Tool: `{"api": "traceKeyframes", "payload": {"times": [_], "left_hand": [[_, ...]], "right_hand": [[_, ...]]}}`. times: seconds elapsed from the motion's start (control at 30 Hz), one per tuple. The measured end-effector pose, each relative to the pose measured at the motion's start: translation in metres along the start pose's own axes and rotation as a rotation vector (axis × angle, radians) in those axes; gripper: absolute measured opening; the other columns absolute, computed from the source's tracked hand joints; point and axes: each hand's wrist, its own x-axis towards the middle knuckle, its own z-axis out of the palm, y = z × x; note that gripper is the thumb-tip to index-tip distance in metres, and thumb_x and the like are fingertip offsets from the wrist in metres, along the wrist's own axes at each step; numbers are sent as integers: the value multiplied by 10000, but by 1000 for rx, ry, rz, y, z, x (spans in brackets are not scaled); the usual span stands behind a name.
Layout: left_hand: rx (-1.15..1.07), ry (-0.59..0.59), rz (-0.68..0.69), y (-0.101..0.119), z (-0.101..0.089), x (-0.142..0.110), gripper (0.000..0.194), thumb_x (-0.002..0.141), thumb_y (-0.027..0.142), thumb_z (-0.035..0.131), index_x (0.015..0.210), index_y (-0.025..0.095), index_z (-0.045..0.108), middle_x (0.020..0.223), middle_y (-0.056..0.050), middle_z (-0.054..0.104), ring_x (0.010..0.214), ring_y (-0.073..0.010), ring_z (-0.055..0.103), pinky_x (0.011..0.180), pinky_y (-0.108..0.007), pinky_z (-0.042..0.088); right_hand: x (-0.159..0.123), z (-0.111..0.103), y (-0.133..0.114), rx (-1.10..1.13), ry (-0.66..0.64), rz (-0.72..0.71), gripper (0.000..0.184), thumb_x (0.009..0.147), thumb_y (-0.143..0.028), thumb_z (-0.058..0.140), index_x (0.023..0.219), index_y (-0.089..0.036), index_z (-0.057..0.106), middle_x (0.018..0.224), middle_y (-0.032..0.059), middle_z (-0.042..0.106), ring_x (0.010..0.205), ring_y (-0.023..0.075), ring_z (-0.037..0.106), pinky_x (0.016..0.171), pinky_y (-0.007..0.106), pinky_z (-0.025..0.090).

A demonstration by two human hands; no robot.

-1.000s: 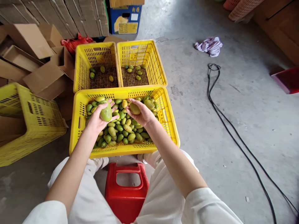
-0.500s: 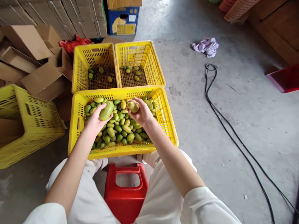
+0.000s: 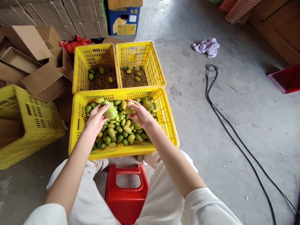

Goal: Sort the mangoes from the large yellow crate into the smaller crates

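We judged the work to be at an early stage with much left, since most of the fruit lay heaped directly below our fingers and only a few pieces sat beyond them.

The wide front crate (image 3: 122, 153), yellow and slatted, stood beneath our fingers and held the heap of fruit (image 3: 125, 129), mostly green with some yellowish pieces. Well to the left of our fingers, a yellow-green crate (image 3: 43, 109) had cardboard (image 3: 10, 129) inside it. Farther out than our fingers, at the front crate's far rim, two narrower crates stood side by side: the rear left crate (image 3: 79, 72) held about four fruits, and the rear right crate (image 3: 156, 67) about seven, all scattered over the mesh floors.

Our left hand (image 3: 95, 118) hung over the heap's left part, its fingers curled around a larger green fruit (image 3: 110, 112); another green piece showed just behind that one, and we could not tell whether we held it too. Our right hand (image 3: 142, 115) was opposite, near but apart, its fingers closed narrowly about a smaller yellowish-green fruit (image 3: 128, 109).
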Motion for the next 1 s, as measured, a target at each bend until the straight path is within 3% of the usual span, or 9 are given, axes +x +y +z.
{"api": "traceKeyframes", "payload": {"times": [0.1, 0.2, 0.37, 0.5, 0.63, 0.73, 0.87, 1.0], "left_hand": [[-33, 79, -113, 7, 5, -3, 139, 961, 277, 865, 1050, 195, 797, 983, -67, 822, 915, -205, 812, 807, -277, 664], [-88, 132, -195, 13, 8, -3, 176, 1039, 347, 745, 1046, 176, 785, 921, -76, 799, 734, -165, 741, 695, -251, 648], [-170, 93, -198, 18, 9, -6, 218, 1010, 370, 730, 1074, 167, 774, 958, -101, 817, 660, -146, 698, 620, -233, 640], [-251, 115, -153, 18, 12, -9, 67, 977, 245, 720, 990, 185, 748, 919, -59, 784, 746, -150, 746, 643, -203, 643], [-232, 103, -115, 18, 11, -8, 37, 953, 174, 783, 949, 188, 750, 949, -41, 796, 768, -142, 747, 635, -196, 634], [-209, 56, -50, 18, 5, -6, 72, 961, 195, 848, 989, 193, 781, 1045, -58, 835, 864, -161, 789, 688, -207, 655], [-197, 54, 21, 18, -1, -1, 145, 957, 232, 928, 1014, 197, 799, 1082, -66, 838, 885, -161, 785, 702, -200, 629], [-253, 171, 2, 24, -4, 8, 179, 989, 205, 920, 977, 221, 742, 969, -47, 782, 813, -145, 728, 583, -174, 511]], "right_hand": [[-1, 0, -2, 12, 23, 26, 324, 814, -198, 875, 1115, -259, 771, 875, -44, 740, 712, 134, 706, 590, 221, 498], [-3, 2, -3, 38, 46, 40, 277, 851, -287, 914, 1064, -259, 739, 839, -48, 730, 730, 147, 681, 640, 248, 541], [-3, 1, -5, 87, 36, 73, 372, 931, -523, 939, 1013, -271, 677, 743, -35, 691, 744, 182, 668, 625, 251, 527], [-1, -3, -8, 211, -8, 127, 399, 1028, -622, 818, 1017, -259, 652, 708, -17, 660, 643, 175, 624, 525, 228, 503], [0, -4, -10, 286, -22, 137, 233, 1113, -474, 671, 1079, -244, 660, 784, 15, 709, 630, 163, 652, 503, 205, 518], [-1, -4, -10, 330, -31, 118, 146, 1094, -377, 655, 1142, -242, 685, 844, 19, 725, 671, 162, 687, 568, 217, 596], [-4, 0, -12, 373, -1, 68, 233, 1029, -264, 644, 1254, -258, 705, 896, 10, 718, 734, 173, 713, 678, 264, 680], [-6, 3, -16, 382, 115, 72, 371, 974, -94, 614, 1286, -288, 667, 942, -6, 706, 773, 159, 720, 698, 240, 683]]}}
